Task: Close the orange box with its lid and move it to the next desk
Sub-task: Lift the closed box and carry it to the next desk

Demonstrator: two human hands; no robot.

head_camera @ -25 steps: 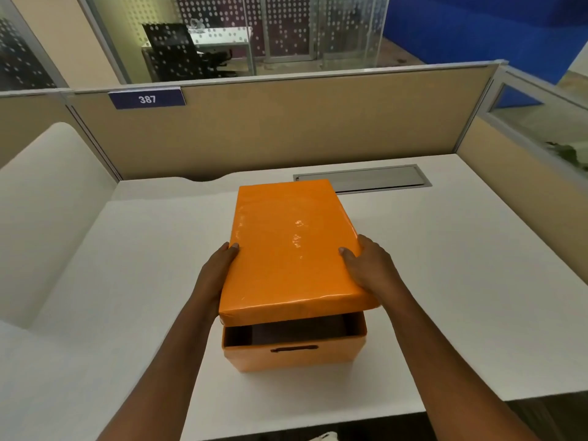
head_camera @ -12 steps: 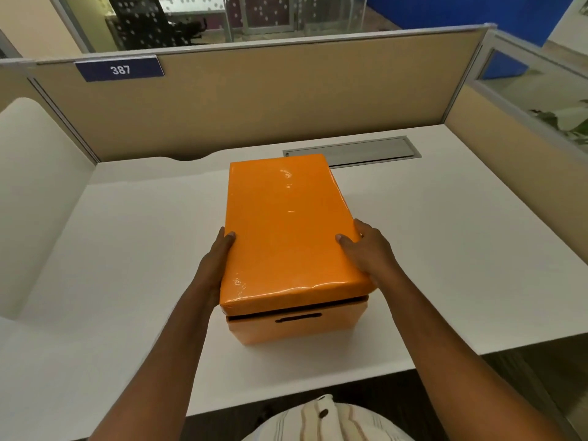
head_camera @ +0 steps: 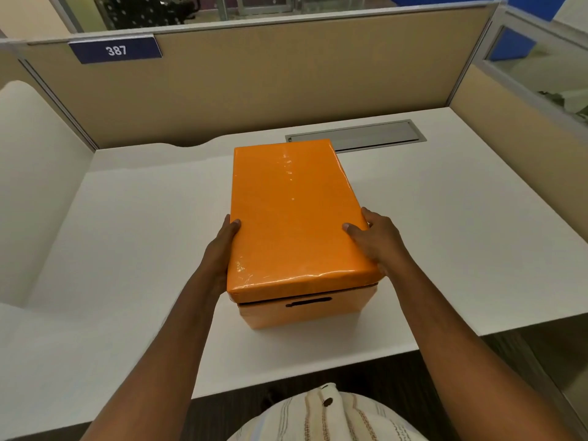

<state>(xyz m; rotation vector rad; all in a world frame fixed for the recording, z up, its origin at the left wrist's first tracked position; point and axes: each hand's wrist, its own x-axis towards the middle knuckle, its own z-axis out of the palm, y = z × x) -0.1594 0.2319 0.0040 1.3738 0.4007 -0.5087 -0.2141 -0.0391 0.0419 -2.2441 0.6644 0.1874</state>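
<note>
The orange lid [head_camera: 294,214] sits on the orange box [head_camera: 305,310] in the middle of the white worktop [head_camera: 143,224]. The left hand [head_camera: 219,249] and right hand [head_camera: 378,240] clasp the lid's near side edges, thumbs on top. Their other fingers are hidden behind the lid.

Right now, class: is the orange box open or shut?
Shut: the lid covers the orange box, leaving only a thin dark seam along the front edge.

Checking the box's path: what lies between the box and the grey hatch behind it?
Nothing separates them in the head view: the lid's far corner overlaps the hatch.
</note>
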